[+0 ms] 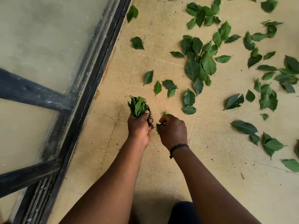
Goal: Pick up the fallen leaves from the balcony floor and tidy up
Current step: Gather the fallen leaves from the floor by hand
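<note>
Low beside the door frame, left hand grips a leaf bundle; right hand pinches a leaf, loose leaves beyond.

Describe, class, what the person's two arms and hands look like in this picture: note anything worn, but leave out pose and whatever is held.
Both forearms are bare, with no sleeves in view. The left hand wears nothing: no glove, ring or watch shows. The right hand is also ungloved; at its wrist sits a thin dark bracelet that looks braided or beaded, with a short end hanging down at the inner side.
</note>
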